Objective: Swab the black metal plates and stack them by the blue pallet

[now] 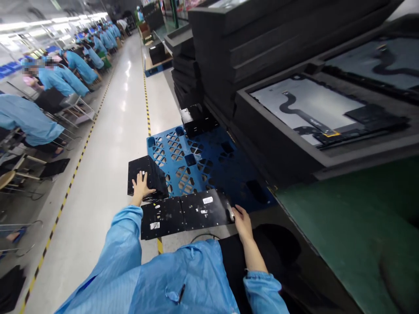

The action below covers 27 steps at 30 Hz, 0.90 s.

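Nearby, foam tray (278, 144) holding panel (307, 109), right hand (241, 219) gripping black plate (186, 213)

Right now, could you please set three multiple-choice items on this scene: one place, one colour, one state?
1. Where does the left hand rest?
A. on the stack of black plates
B. on the green mat
C. on a chair

2. What colour is the pallet?
A. red
B. blue
C. yellow

3. How does the right hand meet the long black plate?
A. apart from it
B. flat on its middle
C. gripping its end

Answers: 1 A, palm lies on the stack; 2 B, blue lattice shows; 3 C, fingers close on the plate's right end.
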Tool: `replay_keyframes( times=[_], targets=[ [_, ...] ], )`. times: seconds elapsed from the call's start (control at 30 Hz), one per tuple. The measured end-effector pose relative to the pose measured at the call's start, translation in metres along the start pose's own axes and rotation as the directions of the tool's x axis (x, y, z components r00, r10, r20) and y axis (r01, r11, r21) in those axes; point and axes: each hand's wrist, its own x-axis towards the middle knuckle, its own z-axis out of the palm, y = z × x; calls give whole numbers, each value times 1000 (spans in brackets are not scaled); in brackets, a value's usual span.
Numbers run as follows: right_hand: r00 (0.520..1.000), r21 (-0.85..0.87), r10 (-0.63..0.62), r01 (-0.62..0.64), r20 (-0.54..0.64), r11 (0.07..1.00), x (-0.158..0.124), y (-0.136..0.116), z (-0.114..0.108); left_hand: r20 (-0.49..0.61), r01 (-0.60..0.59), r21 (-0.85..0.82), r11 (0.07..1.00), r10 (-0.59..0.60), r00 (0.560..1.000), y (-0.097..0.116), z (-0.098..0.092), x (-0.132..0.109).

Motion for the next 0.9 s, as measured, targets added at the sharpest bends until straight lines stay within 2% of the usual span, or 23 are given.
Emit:
replay_keyframes(
  times=[0.07,0.13,0.23,0.33,0.43,0.53,0.6,0.67,0.73,0.83,0.87,0.9],
  targets=[
    [999,14,-26,26,-18,1000,-2,3,0,52,16,41,999,-19,998,-24,2,7],
    [998,29,-46,47,-46,998,-3,6,2,78,26,84,996,-32,996,-34,12,10],
    [995,44,-62,66,-84,997,-1,7,7,63,41,139,989,-50,997,-33,28,9],
    [992,46,-85,89,-93,995,2,3,12,38,36,181,983,-43,998,-28,36,4],
    [992,49,-103,107,-78,993,2,-2,15,44,2,217,976,-11,999,-26,34,-3],
    [991,71,-112,118,-73,991,0,-3,15,57,-49,246,968,36,998,-23,23,-16],
    [990,98,-117,125,-84,987,-2,-2,14,47,-91,249,964,82,996,-20,7,-27],
    [988,130,-121,133,-99,982,-4,-2,11,13,-140,230,963,141,990,-18,-20,-38],
    [985,166,-131,148,-111,975,-7,-4,10,-52,-183,193,964,197,979,-18,-58,-45],
    [980,228,-156,182,-127,956,-11,-14,10,-177,-233,137,963,256,950,-15,-125,-50],
    [977,252,-167,196,-130,948,-13,-18,10,-214,-273,122,954,294,932,-11,-147,-53],
    [975,277,-180,210,-129,938,-16,-22,11,-262,-354,102,930,369,892,-4,-169,-57]
  ],
)
